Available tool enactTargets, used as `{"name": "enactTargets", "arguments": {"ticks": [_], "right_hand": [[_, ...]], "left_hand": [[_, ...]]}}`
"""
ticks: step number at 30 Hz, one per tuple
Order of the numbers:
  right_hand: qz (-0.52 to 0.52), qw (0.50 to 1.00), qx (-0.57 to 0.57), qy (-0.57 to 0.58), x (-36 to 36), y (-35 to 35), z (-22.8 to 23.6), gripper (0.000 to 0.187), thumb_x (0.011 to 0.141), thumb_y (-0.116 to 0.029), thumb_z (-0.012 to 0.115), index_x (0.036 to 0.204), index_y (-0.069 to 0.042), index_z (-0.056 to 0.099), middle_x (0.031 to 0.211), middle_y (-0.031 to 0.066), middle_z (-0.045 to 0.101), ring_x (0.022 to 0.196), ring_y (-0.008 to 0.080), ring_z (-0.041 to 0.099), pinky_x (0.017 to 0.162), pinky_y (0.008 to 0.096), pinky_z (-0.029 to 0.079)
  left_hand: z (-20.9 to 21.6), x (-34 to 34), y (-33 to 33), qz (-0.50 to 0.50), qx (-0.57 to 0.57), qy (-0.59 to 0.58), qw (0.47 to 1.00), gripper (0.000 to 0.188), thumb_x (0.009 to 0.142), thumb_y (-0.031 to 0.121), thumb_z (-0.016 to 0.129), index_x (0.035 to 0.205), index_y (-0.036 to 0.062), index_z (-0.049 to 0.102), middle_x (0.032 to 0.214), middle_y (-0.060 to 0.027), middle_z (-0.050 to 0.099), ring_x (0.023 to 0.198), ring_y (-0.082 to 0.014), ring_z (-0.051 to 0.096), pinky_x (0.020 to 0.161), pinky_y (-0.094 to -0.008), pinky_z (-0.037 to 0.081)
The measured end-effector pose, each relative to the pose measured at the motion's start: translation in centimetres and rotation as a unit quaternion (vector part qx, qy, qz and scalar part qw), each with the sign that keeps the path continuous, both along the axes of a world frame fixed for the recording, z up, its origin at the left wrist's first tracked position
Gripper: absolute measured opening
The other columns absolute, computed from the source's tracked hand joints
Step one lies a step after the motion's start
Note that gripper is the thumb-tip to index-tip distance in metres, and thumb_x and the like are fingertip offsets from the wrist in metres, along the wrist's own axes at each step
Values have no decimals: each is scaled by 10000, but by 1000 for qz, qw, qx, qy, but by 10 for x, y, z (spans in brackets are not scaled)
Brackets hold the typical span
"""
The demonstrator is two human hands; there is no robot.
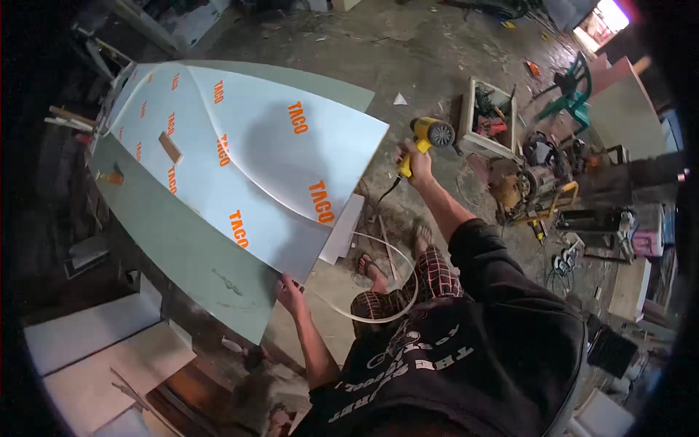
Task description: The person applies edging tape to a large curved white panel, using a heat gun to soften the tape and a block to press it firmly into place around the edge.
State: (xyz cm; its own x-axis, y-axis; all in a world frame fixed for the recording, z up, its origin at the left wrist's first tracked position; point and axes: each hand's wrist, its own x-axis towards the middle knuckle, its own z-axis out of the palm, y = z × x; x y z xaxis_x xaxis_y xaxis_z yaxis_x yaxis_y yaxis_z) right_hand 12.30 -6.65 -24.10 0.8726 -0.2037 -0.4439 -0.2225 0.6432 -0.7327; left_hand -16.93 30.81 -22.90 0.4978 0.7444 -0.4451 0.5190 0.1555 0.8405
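My right hand [413, 162] is closed round the grip of a yellow heat gun [424, 131] with a round black vented end, held off the right end of the panel. A dark cord hangs below its handle. My left hand [290, 293] grips the near corner of a white laminate-faced panel [280, 164] with orange printing. That panel lies on a larger grey-green board [193, 251]. A thin white strip [411, 295] curves from the panel's right end down past my legs. On the panel rests a small wooden block [170, 148].
A wooden box [489, 116] of tools stands on the floor at right, near a green plastic chair [575, 95]. Power tools and machines [528, 178] crowd the right side. White and tan boards [120, 357] lie at lower left. My feet [371, 271] are under the panel's right end.
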Motion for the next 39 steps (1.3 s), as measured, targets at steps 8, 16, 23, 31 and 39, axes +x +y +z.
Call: {"name": "enactTargets", "arguments": {"ticks": [8, 16, 23, 31, 39], "right_hand": [[70, 994, -81, -28, 78, 5, 3, 282, 884, -159, 661, 1071, -89, 461, 790, 45, 531, 660, 185, 578, 564, 353, 497], [117, 992, -45, 19, 129, -12, 33, 259, 861, -222, 694, 978, -69, 521, 704, 40, 574, 589, 179, 587, 510, 332, 478], [105, 991, -81, -8, 182, -10, 51, 179, 887, -194, 657, 918, -69, 533, 660, 45, 560, 546, 177, 575, 475, 327, 473], [50, 979, -191, -49, 173, -59, -5, 287, 863, -193, 675, 1077, -56, 542, 827, 26, 596, 745, 144, 605, 675, 301, 486], [91, 863, -496, -24, -65, -275, -11, 233, 872, -178, 655, 768, 25, 609, 676, -38, 544, 615, 79, 458, 528, 302, 390]], "left_hand": [[-33, 5, -22, 128, -40, -108, 985, 370, 904, 351, 657, 1075, 108, 436, 1157, -61, 443, 1056, -181, 435, 948, -368, 370], [11, 31, -47, 114, -48, -65, 990, 308, 914, 293, 642, 1069, 72, 493, 1128, -83, 521, 1053, -213, 486, 947, -372, 382], [30, 68, -89, 156, -177, -174, 956, 173, 919, 145, 633, 1049, 71, 546, 1062, -83, 625, 985, -207, 582, 879, -382, 458], [39, 70, -78, 98, -185, -147, 967, 220, 895, 175, 672, 1010, 21, 563, 1025, -70, 630, 941, -183, 591, 816, -341, 470], [98, 67, -90, -368, 326, -25, 870, 483, 774, 226, 738, 1158, 16, 534, 1132, -144, 557, 1056, -283, 527, 934, -411, 400]]}}
